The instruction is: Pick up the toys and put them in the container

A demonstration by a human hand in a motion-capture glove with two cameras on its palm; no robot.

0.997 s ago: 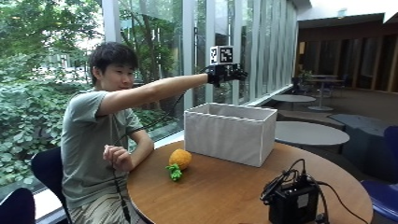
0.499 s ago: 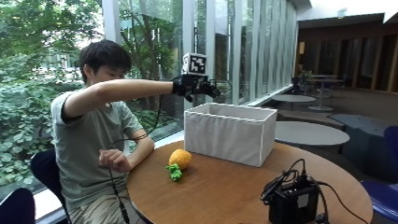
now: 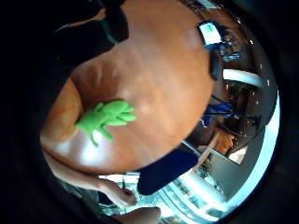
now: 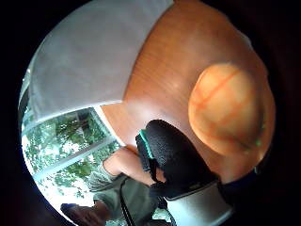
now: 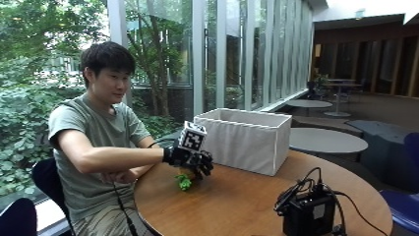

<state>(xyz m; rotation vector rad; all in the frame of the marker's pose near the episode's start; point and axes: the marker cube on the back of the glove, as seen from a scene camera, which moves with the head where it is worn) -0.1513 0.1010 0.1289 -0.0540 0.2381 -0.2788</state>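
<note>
On the round wooden table (image 5: 242,206) lies an orange plush toy with green leaves (image 5: 183,183); in the outside view only the leaves show under my gloved right hand (image 5: 194,162). The hand hovers just above the toy with its fingers hanging down and holds nothing. The thumb side palm view shows the orange body (image 4: 225,110) close to the palm, beside the gloved thumb (image 4: 171,157). The little finger side palm view shows the green leaves (image 3: 105,117) and the orange body (image 3: 60,116). The white fabric container (image 5: 245,140) stands open-topped just behind the hand.
A black device with cables (image 5: 308,211) sits at the table's near right edge. The person's bare left hand (image 5: 118,176) rests at the table's edge by the body. Bare wood lies between the toy and the device.
My hand has come down from above the container, toward the person, to just over the toy on the table. The toy has not moved.
</note>
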